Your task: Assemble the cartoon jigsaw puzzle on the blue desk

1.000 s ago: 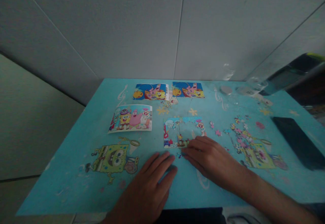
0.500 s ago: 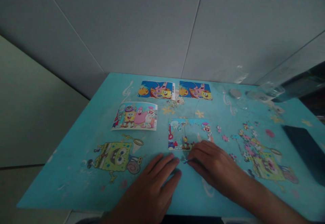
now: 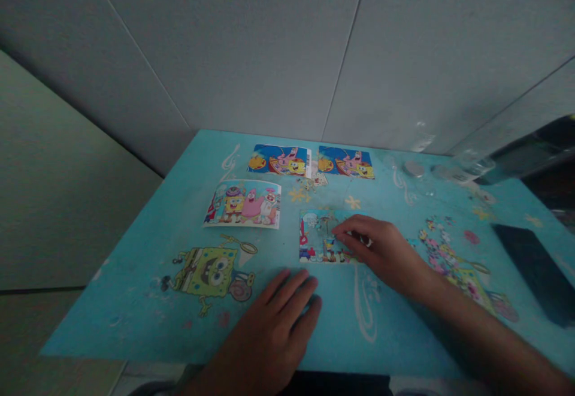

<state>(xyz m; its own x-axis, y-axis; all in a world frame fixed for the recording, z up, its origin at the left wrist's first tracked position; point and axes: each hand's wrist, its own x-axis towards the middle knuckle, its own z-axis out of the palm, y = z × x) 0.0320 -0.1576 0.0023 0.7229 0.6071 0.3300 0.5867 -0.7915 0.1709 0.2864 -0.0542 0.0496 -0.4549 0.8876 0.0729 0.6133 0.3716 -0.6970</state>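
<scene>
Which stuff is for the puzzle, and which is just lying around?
For the puzzle:
- part-built puzzle, under the right hand
- loose pieces
- matching picture card, probably the guide

Probably just lying around:
- dark flat slab
- two blue pictures
- pale disc

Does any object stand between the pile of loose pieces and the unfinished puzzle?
Only the right hand: it sits between the loose pieces and the puzzle, covering the puzzle's right part. No other obstacle is visible; what lies under the hand is hidden.
</scene>
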